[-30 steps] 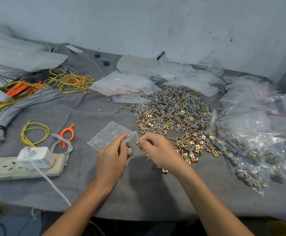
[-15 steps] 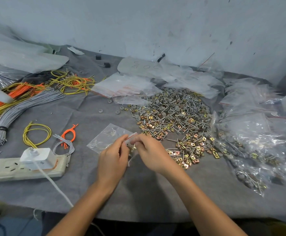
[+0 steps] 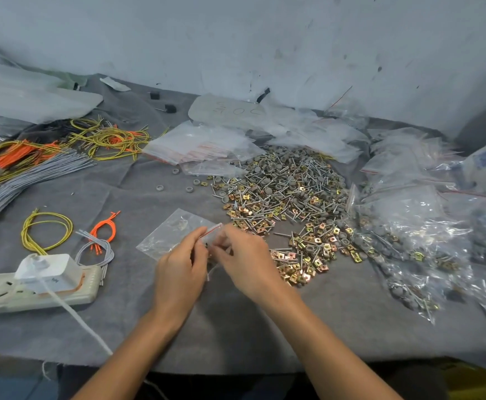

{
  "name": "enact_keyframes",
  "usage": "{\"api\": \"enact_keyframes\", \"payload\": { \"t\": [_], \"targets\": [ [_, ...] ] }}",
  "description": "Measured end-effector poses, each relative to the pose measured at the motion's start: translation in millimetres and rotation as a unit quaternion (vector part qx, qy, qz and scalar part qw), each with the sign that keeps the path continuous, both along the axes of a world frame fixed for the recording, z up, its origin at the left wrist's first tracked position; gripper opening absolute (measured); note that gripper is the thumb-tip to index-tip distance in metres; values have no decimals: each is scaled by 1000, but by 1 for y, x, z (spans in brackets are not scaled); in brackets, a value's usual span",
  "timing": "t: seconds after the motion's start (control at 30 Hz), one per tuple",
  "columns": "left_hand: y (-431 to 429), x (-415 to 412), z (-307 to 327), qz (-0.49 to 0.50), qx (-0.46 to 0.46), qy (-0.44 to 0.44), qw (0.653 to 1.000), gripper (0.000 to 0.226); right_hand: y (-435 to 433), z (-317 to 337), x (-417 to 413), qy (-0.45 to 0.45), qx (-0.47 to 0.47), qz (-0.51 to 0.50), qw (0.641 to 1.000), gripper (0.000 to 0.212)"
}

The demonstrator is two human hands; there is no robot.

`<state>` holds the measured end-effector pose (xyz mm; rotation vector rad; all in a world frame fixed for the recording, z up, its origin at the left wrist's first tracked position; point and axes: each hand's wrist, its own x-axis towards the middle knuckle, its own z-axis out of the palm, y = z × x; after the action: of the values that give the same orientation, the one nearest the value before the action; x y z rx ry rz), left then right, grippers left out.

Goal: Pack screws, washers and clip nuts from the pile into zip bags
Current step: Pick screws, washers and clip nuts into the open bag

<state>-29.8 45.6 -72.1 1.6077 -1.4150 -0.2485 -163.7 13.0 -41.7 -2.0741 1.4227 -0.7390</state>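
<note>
Zip bag lies flat on the grey surface in the head view, just left of the pile of screws, washers and clip nuts. Its red-striped mouth is lifted toward the 2 hands. The left hand pinches the mouth edge. The grip of the right hand is curled at the same mouth, and I cannot tell if it pinches plastic or small parts. I judge the step is filling or sealing. To do it well, the left grip should keep 1 lip steady, so the parts slide deep inside before the strip is pressed from end to end.
</note>
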Motion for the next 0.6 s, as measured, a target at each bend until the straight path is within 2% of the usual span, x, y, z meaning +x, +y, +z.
{"api": "enact_keyframes", "payload": {
  "t": [0.2, 0.27, 0.33, 0.43, 0.6],
  "targets": [
    [0, -2, 2, 2, 1, 3, 1000, 27, -6, 18, -42, -18, -24, 8, 1000, 10],
    [1, -3, 2, 0, 8, 2, 1000, 27, -17, 31, -72, 34, 2, -12, 999, 8],
    [1, -3, 4, -4, 9, 4, 1000, 27, -29, 39, -100, 124, 44, -16, 991, 9],
    [2, -4, 6, -5, 3, 1, 1000, 31, -39, 39, -119, 235, 73, 29, 969, 10],
    [3, -3, 7, -9, -1, 2, 1000, 40, -40, 24, -112, 267, 58, 76, 959, 4]
  ]
}}
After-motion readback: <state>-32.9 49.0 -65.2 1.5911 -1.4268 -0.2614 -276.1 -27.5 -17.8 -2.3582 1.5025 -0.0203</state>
